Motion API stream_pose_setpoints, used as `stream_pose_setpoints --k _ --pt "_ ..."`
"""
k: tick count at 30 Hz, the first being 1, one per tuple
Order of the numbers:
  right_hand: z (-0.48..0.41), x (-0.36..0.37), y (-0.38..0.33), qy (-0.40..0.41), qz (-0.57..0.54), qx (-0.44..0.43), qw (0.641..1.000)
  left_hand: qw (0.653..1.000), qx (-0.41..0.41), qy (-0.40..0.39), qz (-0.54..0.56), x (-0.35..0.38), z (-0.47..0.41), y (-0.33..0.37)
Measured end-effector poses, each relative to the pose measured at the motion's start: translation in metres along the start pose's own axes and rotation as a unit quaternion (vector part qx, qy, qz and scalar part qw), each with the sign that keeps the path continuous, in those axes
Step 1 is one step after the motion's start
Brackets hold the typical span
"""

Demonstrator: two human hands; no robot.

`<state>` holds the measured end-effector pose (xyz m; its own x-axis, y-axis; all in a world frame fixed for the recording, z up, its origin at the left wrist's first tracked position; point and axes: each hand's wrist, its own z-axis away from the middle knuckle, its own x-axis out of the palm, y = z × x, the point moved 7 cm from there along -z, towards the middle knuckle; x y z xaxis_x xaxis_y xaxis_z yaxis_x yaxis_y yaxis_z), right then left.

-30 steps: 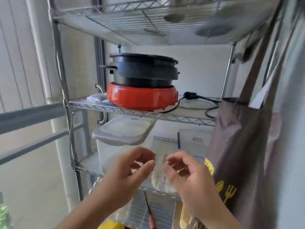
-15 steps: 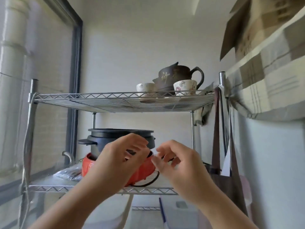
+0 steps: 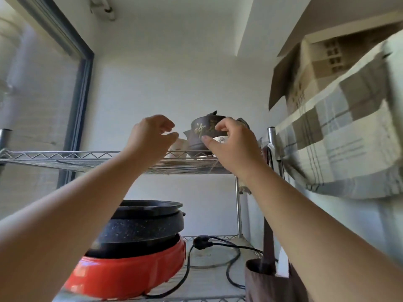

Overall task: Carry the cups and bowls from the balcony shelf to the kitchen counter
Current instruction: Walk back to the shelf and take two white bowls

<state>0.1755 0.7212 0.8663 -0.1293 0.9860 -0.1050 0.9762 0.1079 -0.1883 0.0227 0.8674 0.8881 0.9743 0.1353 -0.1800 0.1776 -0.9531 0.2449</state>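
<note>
Reaching up at the centre of the frame, both hands hover at the top wire shelf (image 3: 65, 159), neither holding anything. The left hand (image 3: 150, 136), fingers loosely curled and parted, is just beside a small white cup (image 3: 180, 144); the right hand (image 3: 233, 147), thumb and fingers spread, nears a second cup (image 3: 220, 139). Between them stands a dark teapot (image 3: 202, 134). Seen from below, the cups are half hidden, so a blind pinch could nudge the teapot or tip a cup off the shelf edge onto the red cooker (image 3: 126, 273) underneath.
</note>
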Motion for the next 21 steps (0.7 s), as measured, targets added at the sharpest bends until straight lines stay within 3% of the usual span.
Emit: stream_pose_setpoints --k 3,7,9,13,18,21 --pt "-0.031 0.007 0.021 -0.007 0.101 0.044 0.994 0.991 -0.094 -0.028 -0.088 0.012 -0.028 -0.018" --pt "-0.049 0.036 0.057 -0.124 0.153 0.163 0.967 0.959 -0.19 -0.128 -0.166 0.027 -0.032 -0.032" --pt "-0.051 0.048 0.067 -0.149 0.174 0.181 0.957 0.943 -0.212 -0.174 -0.189 0.034 -0.029 -0.037" --pt "-0.059 0.051 0.076 -0.125 0.169 0.214 0.954 0.933 -0.242 -0.206 -0.169 0.041 -0.03 -0.042" --pt "-0.062 0.051 0.081 -0.188 0.166 0.265 0.931 0.925 -0.25 -0.262 -0.117 0.051 -0.033 -0.043" --pt "-0.06 0.05 0.084 -0.17 0.15 0.255 0.94 0.918 -0.255 -0.275 -0.13 0.058 -0.033 -0.04"
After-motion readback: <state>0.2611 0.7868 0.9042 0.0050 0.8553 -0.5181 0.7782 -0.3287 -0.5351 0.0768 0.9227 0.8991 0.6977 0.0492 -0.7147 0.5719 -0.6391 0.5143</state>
